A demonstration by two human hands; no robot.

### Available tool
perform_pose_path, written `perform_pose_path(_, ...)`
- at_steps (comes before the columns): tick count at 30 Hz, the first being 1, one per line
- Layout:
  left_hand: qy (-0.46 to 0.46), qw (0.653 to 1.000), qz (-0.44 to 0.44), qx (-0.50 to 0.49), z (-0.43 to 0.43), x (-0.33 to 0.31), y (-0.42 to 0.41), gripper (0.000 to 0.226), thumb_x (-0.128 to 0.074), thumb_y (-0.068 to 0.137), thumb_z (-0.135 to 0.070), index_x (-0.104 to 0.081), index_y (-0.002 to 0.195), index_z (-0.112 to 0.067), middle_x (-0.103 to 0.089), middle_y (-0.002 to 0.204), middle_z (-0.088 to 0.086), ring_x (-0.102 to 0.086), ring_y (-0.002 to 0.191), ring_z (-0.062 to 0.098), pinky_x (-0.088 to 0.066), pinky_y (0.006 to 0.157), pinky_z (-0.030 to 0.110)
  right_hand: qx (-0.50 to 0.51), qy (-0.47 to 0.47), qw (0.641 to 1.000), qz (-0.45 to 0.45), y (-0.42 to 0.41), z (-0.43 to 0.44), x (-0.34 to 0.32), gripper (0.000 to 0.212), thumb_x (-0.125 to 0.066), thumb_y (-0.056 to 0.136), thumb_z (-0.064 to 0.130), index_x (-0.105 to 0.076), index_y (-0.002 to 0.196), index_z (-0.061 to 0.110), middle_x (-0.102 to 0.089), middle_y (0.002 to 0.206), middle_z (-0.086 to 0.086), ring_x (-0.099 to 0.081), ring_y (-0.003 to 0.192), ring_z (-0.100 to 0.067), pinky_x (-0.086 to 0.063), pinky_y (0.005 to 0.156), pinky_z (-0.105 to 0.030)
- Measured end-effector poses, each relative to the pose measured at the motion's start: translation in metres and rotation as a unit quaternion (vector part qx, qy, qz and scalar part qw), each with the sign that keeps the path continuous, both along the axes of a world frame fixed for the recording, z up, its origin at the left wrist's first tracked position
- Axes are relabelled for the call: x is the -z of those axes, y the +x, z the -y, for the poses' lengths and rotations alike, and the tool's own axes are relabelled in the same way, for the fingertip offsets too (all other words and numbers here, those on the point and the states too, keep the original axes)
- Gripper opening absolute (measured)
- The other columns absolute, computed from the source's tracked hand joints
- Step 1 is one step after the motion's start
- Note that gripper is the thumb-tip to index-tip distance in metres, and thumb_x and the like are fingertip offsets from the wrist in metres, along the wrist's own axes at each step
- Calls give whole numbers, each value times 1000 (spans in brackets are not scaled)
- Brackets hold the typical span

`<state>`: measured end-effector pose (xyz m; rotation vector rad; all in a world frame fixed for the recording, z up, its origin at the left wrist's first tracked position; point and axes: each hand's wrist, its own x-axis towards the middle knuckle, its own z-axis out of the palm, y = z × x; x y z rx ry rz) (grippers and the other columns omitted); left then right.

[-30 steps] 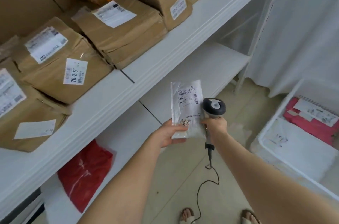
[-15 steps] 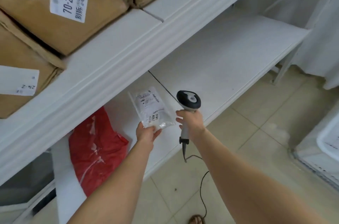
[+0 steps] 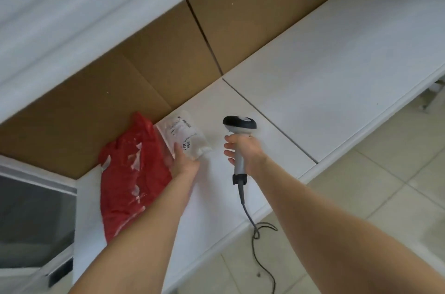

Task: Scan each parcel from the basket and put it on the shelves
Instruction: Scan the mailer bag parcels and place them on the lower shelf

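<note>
On the lower shelf [image 3: 337, 72], just right of the red bag [image 3: 130, 173], is the small parcel [image 3: 185, 137]. It is a pale plastic pouch with a printed label facing up, and its left edge meets the bag's right edge. Whether it lies fully flat on the shelf I cannot tell. The left hand [image 3: 184, 163] has its grip closed on the pouch's near end, with the thumb on top beside the printed numbers and the fingers hidden underneath.

Farther right of the bag, clear of the parcel, the right hand [image 3: 245, 151] has its grip wrapped round the handle of a scanner [image 3: 239, 125]. The scanner stands upright over the shelf, its dark-topped head above the fist. A black cable [image 3: 255, 228] runs from the foot of the handle, over the shelf's front edge and down to the tiled floor [image 3: 397, 185], where it curls in loose loops.

The bag itself is crumpled and glossy, and it lies on the shelf with its far end against brown cardboard [image 3: 168, 57]. That cardboard lines the back of the shelf behind the bag and runs on to the right. Above the bag is the white front of the upper shelf [image 3: 72, 16], blurred. Left of the bag is a dark pane [image 3: 36, 216] in a white frame.
</note>
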<state>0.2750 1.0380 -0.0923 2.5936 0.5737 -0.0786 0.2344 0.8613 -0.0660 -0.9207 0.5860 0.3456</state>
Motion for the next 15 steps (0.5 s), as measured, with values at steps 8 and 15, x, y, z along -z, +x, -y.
perform_pose_path(8, 153, 960, -135, 194, 6, 19, 29, 57, -47, 91, -17, -34, 144, -34, -12, 156, 12, -18, 144, 28, -28, 114, 44, 5, -13, 1000, -5, 12, 3, 6, 6, -66, 86, 9, -64, 81, 11, -61, 77, -6, -57, 63, -20, -44, 61, -27)
perform_pose_path(15, 115, 968, -137, 177, 8, 2, 45, 61, -47, 94, -12, -26, 151, -20, -11, 155, 21, -21, 143, 32, -25, 114, 29, 23, -16, 999, -15, 7, 8, 2, 5, -67, 87, 10, -64, 91, 9, -61, 79, -8, -57, 64, -20, -44, 60, -27)
